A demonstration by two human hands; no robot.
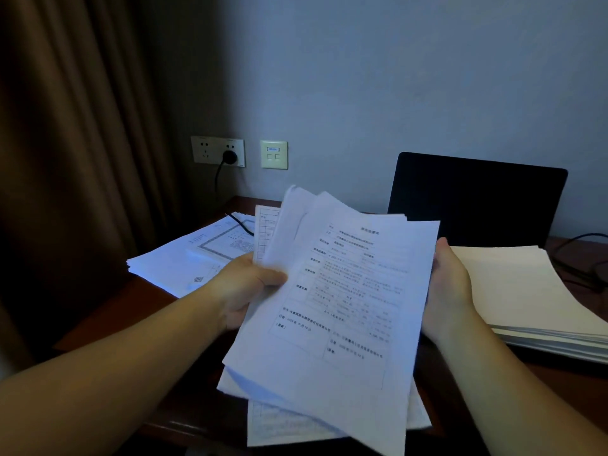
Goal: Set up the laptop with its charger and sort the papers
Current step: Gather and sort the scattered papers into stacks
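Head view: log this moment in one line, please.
left hand: grips held sheets | right hand: supports their right edge | laptop: open, screen dark | plug: in wall socket | step: sorting

White printed papers (pixel 345 291), black laptop (pixel 477 195), seemingly brown curtain (pixel 82 126).

Brown curtain (pixel 75 126), data socket (pixel 273 154).

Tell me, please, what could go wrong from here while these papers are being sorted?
The held sheets are fanned unevenly between the left hand and right hand, so lower ones might slip out onto the desk. A black cable lies across the printed pile; adding sheets there could snag it. The room is dim, so pages could be misfiled.
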